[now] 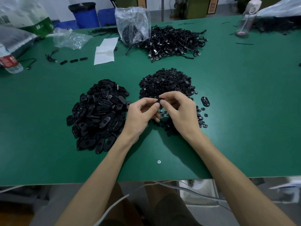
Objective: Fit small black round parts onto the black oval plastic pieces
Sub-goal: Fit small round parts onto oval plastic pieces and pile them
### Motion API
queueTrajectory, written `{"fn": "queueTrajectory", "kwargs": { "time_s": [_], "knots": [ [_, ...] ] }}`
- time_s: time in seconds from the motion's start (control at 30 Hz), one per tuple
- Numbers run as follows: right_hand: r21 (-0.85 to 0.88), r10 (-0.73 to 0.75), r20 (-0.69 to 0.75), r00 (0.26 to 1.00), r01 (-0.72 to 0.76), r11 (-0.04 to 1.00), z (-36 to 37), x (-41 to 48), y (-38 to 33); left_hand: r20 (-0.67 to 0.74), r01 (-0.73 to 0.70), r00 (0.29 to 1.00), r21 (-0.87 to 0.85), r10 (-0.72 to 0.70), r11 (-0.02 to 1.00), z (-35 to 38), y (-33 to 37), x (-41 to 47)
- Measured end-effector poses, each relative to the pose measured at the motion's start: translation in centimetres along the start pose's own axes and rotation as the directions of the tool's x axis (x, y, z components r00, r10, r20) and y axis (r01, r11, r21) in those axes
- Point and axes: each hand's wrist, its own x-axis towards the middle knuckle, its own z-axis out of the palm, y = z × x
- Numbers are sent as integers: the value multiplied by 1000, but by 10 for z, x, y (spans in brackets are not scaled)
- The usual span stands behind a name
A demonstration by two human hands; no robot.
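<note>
Desk (244, 111): green top — matt, smooth
Oval pieces (97, 115): black plastic, smooth with a faint sheen
Round parts (166, 82): black plastic, some with shiny glints
Bag (132, 22): clear plastic film — crinkled, glossy
Sheets (105, 52): white paper, matt
Screw (159, 161): bright metal
Bottle (9, 62): clear plastic, glossy

green table (236, 111), black oval pieces (97, 116), blue bin (86, 15)

I see two bare hands, the left hand (140, 115) and the right hand (180, 111), with short, plain fingernails. Both forearms are bare right to the near edge. Below the table edge, dark shorts (169, 211) cover the thighs, and a white cable (114, 207) trails across them.
</note>
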Motion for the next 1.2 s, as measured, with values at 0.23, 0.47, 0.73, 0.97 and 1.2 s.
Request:
{"fn": "queueTrajectory", "kwargs": {
  "time_s": [0.23,0.47,0.73,0.97,1.2],
  "knots": [
    [37,77,-17,997,-76,996,-1,-1,0,8,-6,1000,38,6,999,0,1,0],
    [4,51,-20,998,-51,999,3,-4,-1,3,-33,999,148,32,988,1,-3,1],
    [-36,44,-9,999,-44,998,4,-5,-4,-16,-48,998,231,53,972,1,-5,2],
    [-23,73,-27,997,-74,997,0,-4,-1,13,-47,999,176,45,983,-1,-3,1],
    [17,79,-33,996,-78,997,-2,-3,1,29,-34,999,65,32,997,-2,-2,0]
  ]
}}
